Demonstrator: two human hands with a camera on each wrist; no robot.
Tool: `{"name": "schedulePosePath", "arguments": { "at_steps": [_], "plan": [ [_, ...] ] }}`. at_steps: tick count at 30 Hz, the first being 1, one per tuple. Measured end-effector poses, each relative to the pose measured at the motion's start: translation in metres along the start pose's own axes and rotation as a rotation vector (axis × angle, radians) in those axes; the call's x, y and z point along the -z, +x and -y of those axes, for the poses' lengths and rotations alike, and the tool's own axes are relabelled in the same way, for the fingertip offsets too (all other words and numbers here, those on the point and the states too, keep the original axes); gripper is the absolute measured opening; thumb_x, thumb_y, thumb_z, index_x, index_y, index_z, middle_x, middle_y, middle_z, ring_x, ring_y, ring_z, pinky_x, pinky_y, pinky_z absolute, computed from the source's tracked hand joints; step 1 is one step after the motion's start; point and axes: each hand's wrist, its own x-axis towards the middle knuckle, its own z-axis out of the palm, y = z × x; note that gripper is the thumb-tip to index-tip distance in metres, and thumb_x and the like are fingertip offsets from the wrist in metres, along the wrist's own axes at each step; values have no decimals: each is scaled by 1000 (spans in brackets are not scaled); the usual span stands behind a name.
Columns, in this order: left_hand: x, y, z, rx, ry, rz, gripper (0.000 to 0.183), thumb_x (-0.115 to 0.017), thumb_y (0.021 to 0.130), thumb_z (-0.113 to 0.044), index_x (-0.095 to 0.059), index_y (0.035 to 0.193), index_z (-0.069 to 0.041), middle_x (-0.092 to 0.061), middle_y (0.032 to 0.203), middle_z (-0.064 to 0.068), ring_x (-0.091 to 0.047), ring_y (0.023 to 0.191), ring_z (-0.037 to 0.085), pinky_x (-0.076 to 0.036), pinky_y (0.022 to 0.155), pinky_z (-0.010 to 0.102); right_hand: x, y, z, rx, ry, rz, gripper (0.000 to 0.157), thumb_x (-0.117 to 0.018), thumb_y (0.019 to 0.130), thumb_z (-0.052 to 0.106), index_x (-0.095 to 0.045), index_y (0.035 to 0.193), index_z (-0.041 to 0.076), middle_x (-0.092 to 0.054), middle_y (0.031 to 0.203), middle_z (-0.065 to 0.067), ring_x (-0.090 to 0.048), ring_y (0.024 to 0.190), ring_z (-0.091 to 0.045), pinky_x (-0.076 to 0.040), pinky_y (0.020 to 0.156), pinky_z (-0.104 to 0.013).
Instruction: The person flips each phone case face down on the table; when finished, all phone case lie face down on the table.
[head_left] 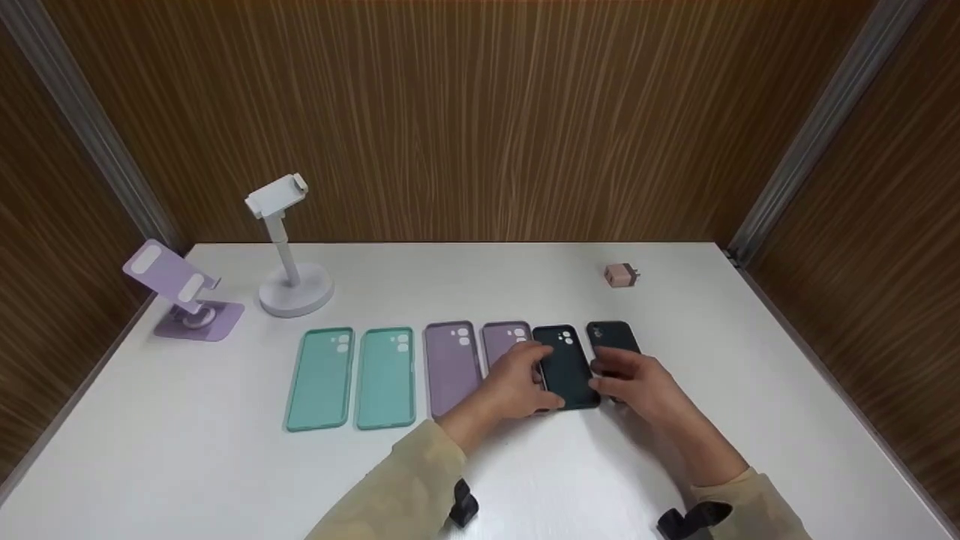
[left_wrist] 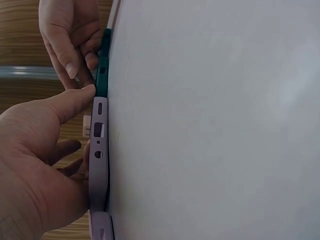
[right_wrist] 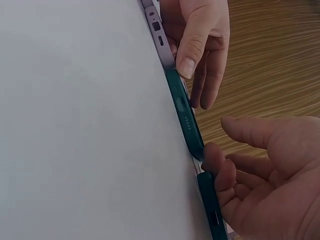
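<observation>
A dark green phone case (head_left: 571,371) lies on the table between my two hands, its camera holes at the upper right. The left hand (head_left: 517,381) rests at that case's left side, thumb near its bottom edge where it meets a purple case (left_wrist: 99,175). My right hand (head_left: 646,386) touches its right edge with loosely bent fingers, the thumb apart from them. Beneath the right hand lies another dark green case (head_left: 613,337), partly hidden, with its camera area at the upper left. The second purple case (head_left: 453,360) is farther left.
Two mint green cases (head_left: 321,382) lie left of the purple ones. A white phone stand (head_left: 297,289) and a purple folding stand (head_left: 169,274) occupy the back left. A pink charger plug (head_left: 619,275) sits at the back right. Wood-grain panels (head_left: 450,120) border the white table.
</observation>
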Motion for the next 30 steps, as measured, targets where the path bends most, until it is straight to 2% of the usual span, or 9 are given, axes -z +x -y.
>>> {"name": "schedulePosePath", "arguments": {
  "at_steps": [5, 11, 16, 24, 30],
  "plan": [
    [-1, 0, 0, -3, 15, 4, 79, -93, 81, -14, -56, 150, 1, -48, 157, 20, -54, 135, 29, -41, 118, 39, -2, -1, 0, 13, -24, 1, 64, -74, 100, 14, -48, 156, -2, -61, 145, -25, -68, 102, -25, -57, 73, -33],
    [-2, 0, 0, -1, 8, 11, 80, -93, 81, -14, -55, 150, 3, -48, 158, 20, -53, 137, 31, -40, 119, 39, -2, -1, 0, 21, -14, 2, 62, -74, 100, 16, -49, 155, -2, -61, 145, -24, -65, 124, -31, -56, 87, -32],
    [-2, 0, 1, -2, 12, 15, 81, -93, 81, -13, -55, 150, 4, -48, 158, 20, -52, 139, 31, -39, 119, 38, -2, -1, 0, 28, 24, 0, 61, -74, 101, 18, -51, 154, -1, -62, 144, -23, -65, 121, -30, -56, 86, -34],
    [0, 1, 0, 8, 14, 21, 82, -92, 81, -14, -53, 151, 4, -47, 159, 21, -49, 142, 32, -38, 120, 38, 1, 0, 3, 76, 101, -19, 56, -71, 102, 13, -52, 152, -4, -61, 145, -23, -60, 133, -33, -53, 93, -20],
    [0, 1, 1, 11, -22, 21, 82, -93, 80, -11, -54, 150, 5, -48, 158, 21, -61, 119, 25, -45, 112, 33, 3, 3, 4, 40, 159, -32, 54, -71, 103, 12, -54, 151, -2, -65, 142, -20, -68, 110, -18, -56, 87, -26]
  ]
}}
